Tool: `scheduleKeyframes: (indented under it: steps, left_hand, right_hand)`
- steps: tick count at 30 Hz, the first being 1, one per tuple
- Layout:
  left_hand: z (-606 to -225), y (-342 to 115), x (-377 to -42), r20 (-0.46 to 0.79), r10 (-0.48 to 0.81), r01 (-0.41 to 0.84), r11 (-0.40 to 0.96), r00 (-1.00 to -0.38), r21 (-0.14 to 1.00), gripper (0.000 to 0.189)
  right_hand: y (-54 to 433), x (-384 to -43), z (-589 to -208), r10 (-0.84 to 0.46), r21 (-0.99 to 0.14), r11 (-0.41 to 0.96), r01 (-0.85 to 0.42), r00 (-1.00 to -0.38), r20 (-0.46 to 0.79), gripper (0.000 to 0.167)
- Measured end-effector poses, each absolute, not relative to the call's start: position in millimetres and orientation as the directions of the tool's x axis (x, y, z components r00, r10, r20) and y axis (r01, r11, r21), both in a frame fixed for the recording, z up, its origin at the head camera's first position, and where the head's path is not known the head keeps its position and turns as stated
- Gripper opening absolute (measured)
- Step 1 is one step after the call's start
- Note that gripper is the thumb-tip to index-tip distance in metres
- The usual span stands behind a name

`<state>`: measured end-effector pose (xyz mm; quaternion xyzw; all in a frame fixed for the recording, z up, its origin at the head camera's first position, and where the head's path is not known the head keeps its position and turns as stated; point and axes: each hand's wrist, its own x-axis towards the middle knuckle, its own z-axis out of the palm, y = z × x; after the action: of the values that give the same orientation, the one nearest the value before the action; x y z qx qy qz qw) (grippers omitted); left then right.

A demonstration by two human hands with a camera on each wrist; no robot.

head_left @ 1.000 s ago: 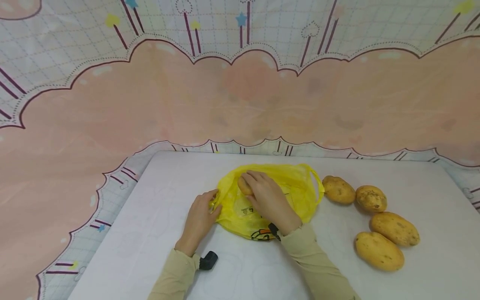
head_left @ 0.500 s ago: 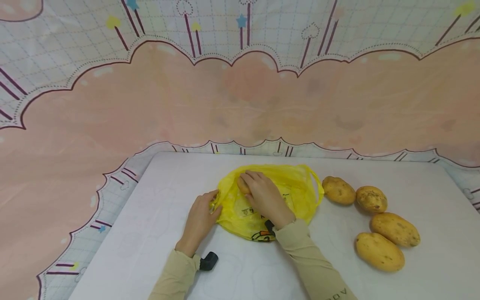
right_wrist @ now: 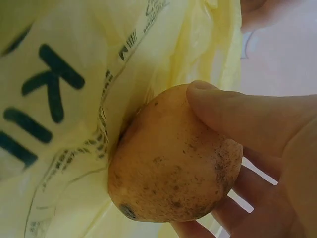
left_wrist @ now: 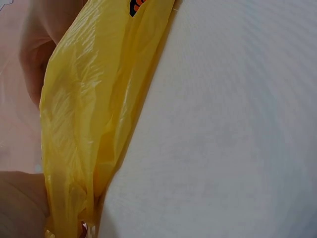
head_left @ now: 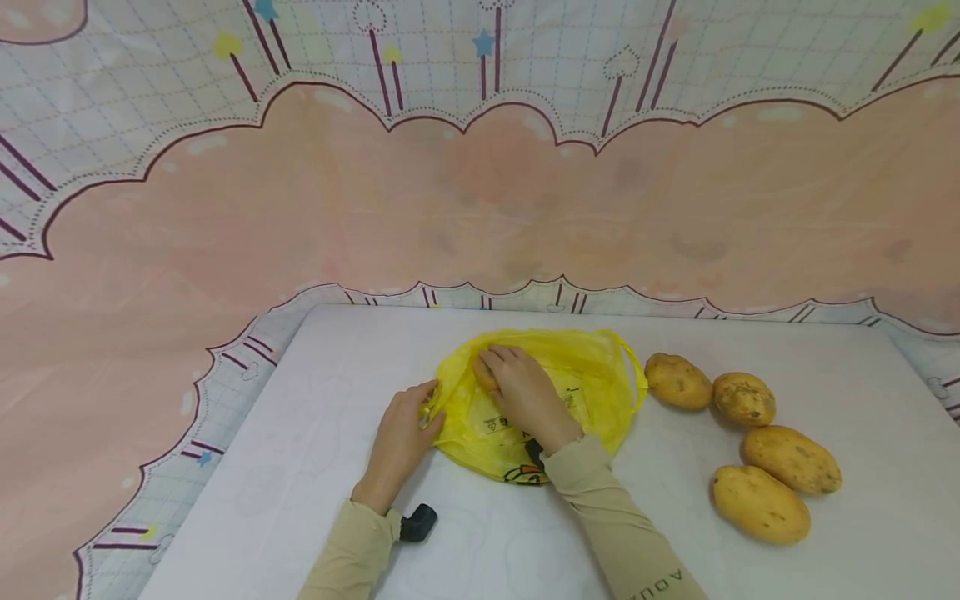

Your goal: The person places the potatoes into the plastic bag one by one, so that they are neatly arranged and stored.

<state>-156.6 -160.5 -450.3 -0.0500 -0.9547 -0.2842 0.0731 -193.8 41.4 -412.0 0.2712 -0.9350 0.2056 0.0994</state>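
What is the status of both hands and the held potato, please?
Right hand holds potato at yellow bag. Left hand grips bag's left edge. No obstruction seen.

Left arm [head_left: 347,548]: sleeved to the wrist [head_left: 372,492], slanting forward and toward the right. Left hand [head_left: 401,433]: bare, back uppermost, fingers [head_left: 417,392] bent, thumb [head_left: 431,429] opposed in a pinch. Right arm [head_left: 622,521]: sleeved likewise, slanting forward and toward the left. Right hand [head_left: 528,396]: bare, back uppermost, placed farther forward than the left. I observe its thumb [right_wrist: 235,111] extended along one side and its fingers [right_wrist: 250,186] curved along the other, forming a grip. Both hands are positioned near each other, yet apart.
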Motion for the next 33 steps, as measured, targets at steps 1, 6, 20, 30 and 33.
scheduleKeyframes:
  steps: [1,6,20,30,33]
  left_hand:
    - [-450.2,-160.7,-156.3,0.169,0.054,0.138,0.833,-0.984,0.536,0.049]
    - [-452.4,-160.9,-156.4,0.176,0.061,0.147,0.833,-0.983,0.533,0.049]
    - [-453.6,-161.3,-155.1,0.191,0.067,0.160,0.835,-0.979,0.526,0.049]
    - [-454.6,-161.4,-156.0,0.177,0.066,0.151,0.840,-0.982,0.521,0.049]
    - [-453.9,-161.4,-155.7,0.188,0.069,0.159,0.838,-0.980,0.522,0.048]
  right_hand:
    - [40.9,-194.2,-412.4,-0.468,-0.331,0.767,-0.549,-0.833,0.295,0.050]
    - [39.2,-195.5,-414.7,-0.475,-0.324,0.764,-0.558,-0.826,0.304,0.051]
    - [34.8,-197.5,-420.3,-0.491,-0.283,0.772,-0.570,-0.816,0.304,0.050]
    - [34.8,-198.3,-421.4,-0.498,-0.277,0.785,-0.555,-0.830,0.252,0.050]
    - [35.8,-198.4,-421.1,-0.507,-0.282,0.779,-0.561,-0.827,0.244,0.052]
